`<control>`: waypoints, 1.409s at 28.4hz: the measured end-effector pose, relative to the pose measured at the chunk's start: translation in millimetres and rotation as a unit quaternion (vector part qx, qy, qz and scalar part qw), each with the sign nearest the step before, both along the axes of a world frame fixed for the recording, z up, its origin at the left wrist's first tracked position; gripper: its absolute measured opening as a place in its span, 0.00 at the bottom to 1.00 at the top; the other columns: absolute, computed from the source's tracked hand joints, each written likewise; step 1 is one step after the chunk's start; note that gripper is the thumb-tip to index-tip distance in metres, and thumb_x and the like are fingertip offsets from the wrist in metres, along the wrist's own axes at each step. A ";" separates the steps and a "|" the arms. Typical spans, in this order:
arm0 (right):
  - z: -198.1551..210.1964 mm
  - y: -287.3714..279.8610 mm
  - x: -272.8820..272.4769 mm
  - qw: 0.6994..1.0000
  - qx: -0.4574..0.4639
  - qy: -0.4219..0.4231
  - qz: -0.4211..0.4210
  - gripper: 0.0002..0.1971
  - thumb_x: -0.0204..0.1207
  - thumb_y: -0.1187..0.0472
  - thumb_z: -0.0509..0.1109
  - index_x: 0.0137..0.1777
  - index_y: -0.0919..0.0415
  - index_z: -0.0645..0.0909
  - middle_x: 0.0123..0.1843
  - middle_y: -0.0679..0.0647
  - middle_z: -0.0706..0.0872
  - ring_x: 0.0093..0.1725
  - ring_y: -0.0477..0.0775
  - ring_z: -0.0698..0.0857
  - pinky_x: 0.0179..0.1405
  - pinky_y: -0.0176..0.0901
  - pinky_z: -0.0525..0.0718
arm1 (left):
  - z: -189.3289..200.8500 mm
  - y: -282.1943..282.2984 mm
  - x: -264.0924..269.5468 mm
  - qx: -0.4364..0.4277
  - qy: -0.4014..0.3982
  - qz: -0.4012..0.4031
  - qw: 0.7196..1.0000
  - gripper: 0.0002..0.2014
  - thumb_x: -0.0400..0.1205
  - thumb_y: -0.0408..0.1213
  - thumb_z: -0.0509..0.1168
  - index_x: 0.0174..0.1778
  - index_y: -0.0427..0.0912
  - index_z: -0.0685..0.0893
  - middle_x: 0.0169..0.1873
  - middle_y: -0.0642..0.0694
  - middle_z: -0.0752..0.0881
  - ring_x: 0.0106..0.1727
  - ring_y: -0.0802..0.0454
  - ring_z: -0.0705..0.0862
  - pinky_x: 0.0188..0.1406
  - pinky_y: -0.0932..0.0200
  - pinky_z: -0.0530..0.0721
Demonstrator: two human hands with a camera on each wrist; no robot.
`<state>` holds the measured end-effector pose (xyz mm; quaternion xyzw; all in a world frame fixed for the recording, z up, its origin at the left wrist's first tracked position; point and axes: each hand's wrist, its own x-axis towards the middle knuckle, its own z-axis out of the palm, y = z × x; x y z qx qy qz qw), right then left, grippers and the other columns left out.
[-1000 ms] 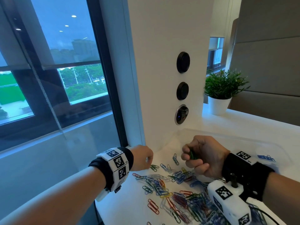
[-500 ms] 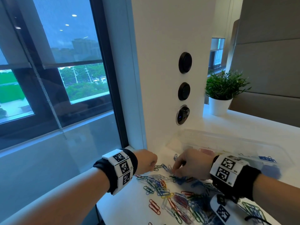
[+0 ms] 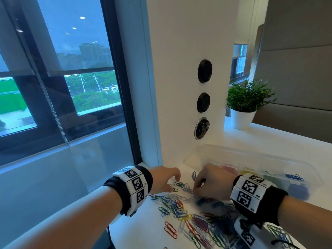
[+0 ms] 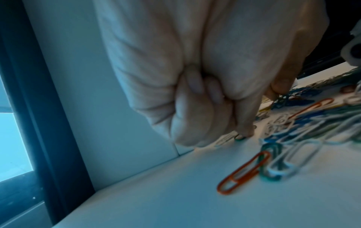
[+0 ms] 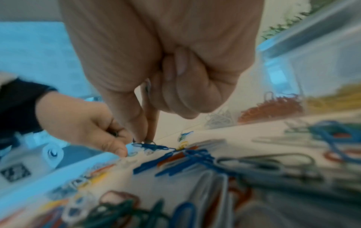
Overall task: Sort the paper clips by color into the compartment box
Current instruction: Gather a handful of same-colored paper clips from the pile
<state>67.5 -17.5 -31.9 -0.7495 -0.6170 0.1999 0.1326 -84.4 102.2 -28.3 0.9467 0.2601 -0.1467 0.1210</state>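
- I see my left hand (image 3: 164, 180) low on the white table (image 3: 143, 230), at the far-left edge of the paper clips (image 3: 181, 211).
- In my left wrist view, most of its fingers are curled tight into the palm. One finger (image 4: 245, 121) points down and its tip presses on a small green clip (image 4: 239, 137) lying flat on the table.
- That hand does not lift or wrap the green clip. It just pushes on it.
- My right hand (image 3: 212, 184) is just beside the left one, low over the pile.
- In my right wrist view, its thumb and first finger (image 5: 136, 123) come down together onto a dark blue clip (image 5: 150, 145) at the edge of the pile and pinch it. The other fingers are curled up.
- The picture there is blurry, so I cannot tell if the blue clip is off the table.
- The clips lie spread out on the table in red, blue, green, yellow and white, many tangled on top of each other.
- The clear compartment box (image 3: 260, 159) sits behind my right hand, against the wall.
- Inside it I see a heap of red clips (image 5: 271, 108), yellow clips (image 5: 332, 98) next to them, and a few white clips (image 5: 219, 118).
- A little plant in a white pot (image 3: 241, 120) stands farther back on the table.
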 end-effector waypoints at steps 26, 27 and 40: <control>-1.8 -32.9 23.2 0.930 -0.023 0.321 -0.179 0.09 0.80 0.60 0.73 0.39 0.64 0.83 0.21 0.53 0.63 0.19 0.51 0.58 0.21 0.37 0.59 | 16.0 -0.2 -0.6 -0.292 -0.211 0.157 0.920 0.03 0.80 0.30 0.71 0.42 0.36 0.90 0.15 0.49 0.70 0.16 0.55 0.62 0.17 0.66 0.63; -1.3 -33.8 22.1 0.926 -0.027 0.331 -0.178 0.12 0.81 0.61 0.71 0.36 0.62 0.80 0.21 0.52 0.63 0.19 0.50 0.58 0.20 0.37 0.58 | 16.1 -1.0 -2.3 -0.314 -0.226 0.166 0.907 0.04 0.81 0.29 0.70 0.40 0.36 0.89 0.15 0.48 0.68 0.16 0.55 0.61 0.18 0.66 0.61; 5.6 -46.0 6.5 0.635 0.000 0.745 -0.204 0.07 0.69 0.61 0.56 0.30 0.58 0.65 0.28 0.53 0.65 0.16 0.46 0.58 0.13 0.26 0.55 | 15.2 -7.7 -36.9 -0.629 -0.404 0.268 0.607 0.12 0.78 0.36 0.51 0.27 0.45 0.65 0.23 0.50 0.59 0.16 0.58 0.58 0.18 0.70 0.48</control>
